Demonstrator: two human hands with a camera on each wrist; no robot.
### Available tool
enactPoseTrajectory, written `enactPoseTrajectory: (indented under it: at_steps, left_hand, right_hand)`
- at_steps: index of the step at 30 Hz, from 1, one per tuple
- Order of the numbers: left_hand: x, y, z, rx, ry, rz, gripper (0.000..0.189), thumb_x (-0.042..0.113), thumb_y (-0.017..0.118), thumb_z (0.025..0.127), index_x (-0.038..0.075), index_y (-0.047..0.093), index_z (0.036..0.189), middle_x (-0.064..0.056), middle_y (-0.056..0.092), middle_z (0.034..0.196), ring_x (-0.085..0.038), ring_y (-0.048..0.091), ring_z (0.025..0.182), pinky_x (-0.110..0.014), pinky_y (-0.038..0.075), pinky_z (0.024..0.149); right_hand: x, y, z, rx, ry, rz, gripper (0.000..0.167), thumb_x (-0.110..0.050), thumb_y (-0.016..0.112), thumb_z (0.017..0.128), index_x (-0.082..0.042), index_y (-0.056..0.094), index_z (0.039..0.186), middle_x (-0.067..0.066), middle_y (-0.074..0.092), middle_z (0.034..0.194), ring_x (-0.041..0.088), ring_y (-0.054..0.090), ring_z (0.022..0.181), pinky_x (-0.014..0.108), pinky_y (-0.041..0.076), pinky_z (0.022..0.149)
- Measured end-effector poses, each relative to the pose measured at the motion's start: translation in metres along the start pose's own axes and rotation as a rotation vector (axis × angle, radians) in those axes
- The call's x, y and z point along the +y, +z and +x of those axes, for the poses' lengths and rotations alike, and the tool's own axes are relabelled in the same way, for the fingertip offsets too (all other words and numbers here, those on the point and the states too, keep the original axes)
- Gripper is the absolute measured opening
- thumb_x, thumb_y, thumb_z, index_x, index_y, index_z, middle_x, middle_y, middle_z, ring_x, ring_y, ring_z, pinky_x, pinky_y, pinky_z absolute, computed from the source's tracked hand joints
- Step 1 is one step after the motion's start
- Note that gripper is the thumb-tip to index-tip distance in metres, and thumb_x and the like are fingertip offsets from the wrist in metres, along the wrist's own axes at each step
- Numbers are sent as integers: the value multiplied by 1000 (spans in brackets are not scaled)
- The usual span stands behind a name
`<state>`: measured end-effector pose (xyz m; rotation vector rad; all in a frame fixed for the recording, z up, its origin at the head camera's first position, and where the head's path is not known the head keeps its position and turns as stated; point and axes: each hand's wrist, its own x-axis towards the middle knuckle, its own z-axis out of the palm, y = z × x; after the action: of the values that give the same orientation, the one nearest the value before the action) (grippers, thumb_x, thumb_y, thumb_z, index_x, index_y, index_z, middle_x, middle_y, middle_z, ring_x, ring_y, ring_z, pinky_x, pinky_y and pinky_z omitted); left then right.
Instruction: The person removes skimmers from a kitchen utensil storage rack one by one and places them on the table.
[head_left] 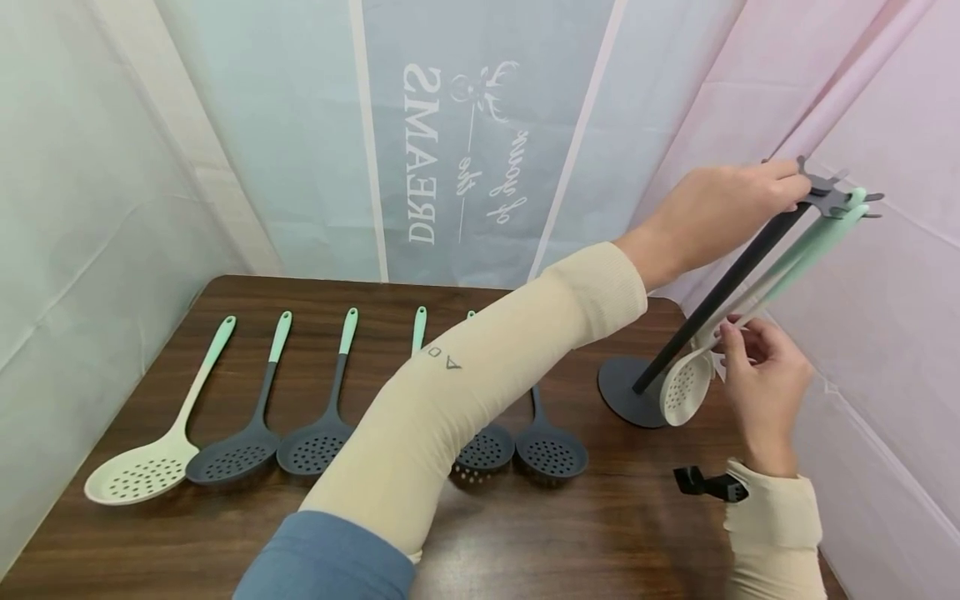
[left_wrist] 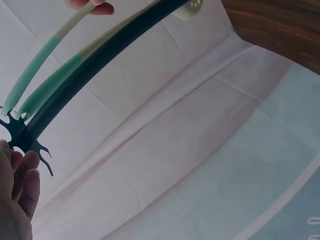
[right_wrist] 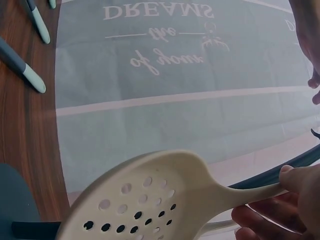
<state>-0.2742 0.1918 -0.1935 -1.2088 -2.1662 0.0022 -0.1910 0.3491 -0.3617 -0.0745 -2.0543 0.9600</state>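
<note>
My left hand reaches across to the top of a dark utensil stand, its fingers curled on the hooked head. Two cream slotted spoons with mint handles hang by their handle ends from the hooks, side by side. Low on the stand, my right hand pinches the neck of one cream slotted spoon between thumb and fingers. Its holed bowl fills the lower part of the right wrist view, and the second spoon is mostly hidden behind it.
On the wooden table, several slotted spoons lie in a row: a cream one at the far left, then dark grey ones such as this slotted spoon. My left sleeve covers part of the row. Curtains hang behind and beside the table.
</note>
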Motion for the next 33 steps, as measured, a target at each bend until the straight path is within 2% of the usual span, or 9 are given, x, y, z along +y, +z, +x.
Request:
enactPoseTrajectory:
  at_steps: [3, 6, 16, 22, 24, 29, 33]
  left_hand:
    - [1, 0, -1, 11, 18, 46, 47, 7, 22, 111, 25, 59, 134, 17, 59, 129, 3, 41, 85, -12, 51, 74]
    - [1, 0, 0, 19, 15, 71, 48, 7, 22, 110, 25, 59, 135, 17, 59, 129, 4, 43, 86, -12, 52, 75]
    - [7, 6, -3, 66, -25, 95, 50, 6, 21, 110, 25, 58, 138, 15, 57, 138, 5, 50, 85, -11, 52, 73]
    - [9, 6, -2, 59, -49, 100, 52, 5, 20, 109, 27, 57, 137, 17, 56, 139, 4, 50, 83, -10, 52, 72]
    - [9, 6, -3, 53, -54, 103, 52, 4, 20, 109, 28, 57, 137, 17, 56, 139, 5, 51, 83, -10, 52, 72]
    - [10, 5, -2, 32, -55, 99, 54, 4, 19, 108, 27, 56, 139, 17, 57, 134, 3, 46, 80, -11, 52, 73]
    - [10, 3, -1, 16, -52, 94, 54, 3, 18, 108, 25, 56, 140, 17, 57, 134, 3, 49, 83, -11, 52, 75]
  right_hand:
    - [-1, 0, -1, 1, 2, 10, 19, -9, 70, 96, 9, 73, 103, -33, 61, 75, -14, 60, 62, 3, 48, 61]
    - [-2, -1, -2, -10, 17, 30, 20, -8, 69, 96, 10, 72, 105, -31, 62, 76, -12, 61, 63, 4, 49, 61]
    - [-4, -7, -4, -39, 28, 38, 21, -8, 68, 97, 10, 71, 108, -29, 63, 77, -10, 63, 65, 5, 50, 60]
    - [-8, -10, -3, -26, 32, 76, 20, -6, 67, 97, 12, 70, 106, -29, 65, 76, -9, 64, 64, 7, 51, 59]
    - [-10, -11, -3, -26, 34, 84, 16, -5, 67, 97, 9, 71, 104, -28, 65, 76, -9, 64, 63, 8, 52, 59]
    - [-14, -16, -3, -32, 39, 115, 8, -5, 67, 98, -8, 73, 102, -23, 68, 76, -6, 66, 64, 9, 53, 60]
    - [-16, -22, -4, -46, 42, 119, 9, -6, 67, 98, -11, 73, 102, -22, 69, 77, -5, 67, 64, 10, 54, 61]
